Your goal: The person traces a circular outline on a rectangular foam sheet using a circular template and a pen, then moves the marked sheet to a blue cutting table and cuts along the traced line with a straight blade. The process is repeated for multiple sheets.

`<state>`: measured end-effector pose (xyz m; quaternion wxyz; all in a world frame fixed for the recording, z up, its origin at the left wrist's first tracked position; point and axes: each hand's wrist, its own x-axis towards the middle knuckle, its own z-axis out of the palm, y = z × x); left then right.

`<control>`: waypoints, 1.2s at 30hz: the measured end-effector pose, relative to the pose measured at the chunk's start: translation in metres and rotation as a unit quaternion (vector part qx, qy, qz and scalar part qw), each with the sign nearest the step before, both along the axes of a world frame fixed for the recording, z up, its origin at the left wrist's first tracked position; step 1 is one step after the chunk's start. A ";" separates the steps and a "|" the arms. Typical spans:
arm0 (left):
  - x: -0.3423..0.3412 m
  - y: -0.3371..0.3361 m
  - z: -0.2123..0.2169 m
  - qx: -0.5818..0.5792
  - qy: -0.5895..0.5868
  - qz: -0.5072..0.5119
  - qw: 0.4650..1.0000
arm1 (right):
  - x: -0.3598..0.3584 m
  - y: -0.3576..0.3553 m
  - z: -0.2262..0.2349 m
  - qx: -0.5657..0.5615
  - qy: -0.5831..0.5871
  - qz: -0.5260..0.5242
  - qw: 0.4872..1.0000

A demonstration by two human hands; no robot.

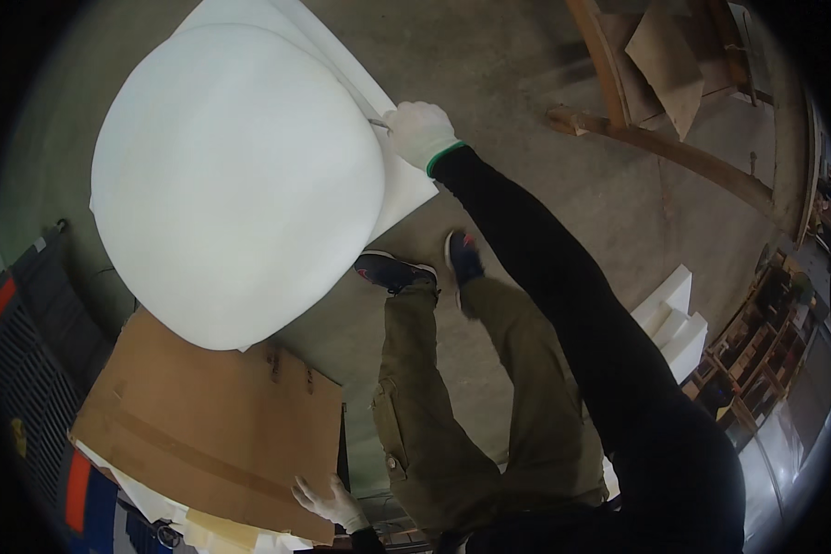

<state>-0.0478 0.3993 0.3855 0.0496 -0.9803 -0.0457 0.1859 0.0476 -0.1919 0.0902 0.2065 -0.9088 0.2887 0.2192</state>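
So the big white foam round (240,185) is up front and off to the person's left, lying over a square-cornered white sheet (406,192) that pokes out past its right side. The right hand (420,132) is way nearer: gloved, arm stretched out, right by the round's upper-right edge, fingers curled around what looks like a thin metal tool (377,123). Can't tell what kind, most of it's hidden. Tip's right at the edge of the round. No real long axis that I can see, it's pretty much round, though the lens bends stuff. Left hand (334,504) is well back with fingers spread, by the near edge of the brown cardboard (212,429), nowhere near the foam.
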 end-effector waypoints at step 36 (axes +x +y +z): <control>-0.092 0.112 -0.048 -0.443 0.073 0.153 0.880 | -0.065 0.291 0.046 -0.117 -0.054 -0.136 0.982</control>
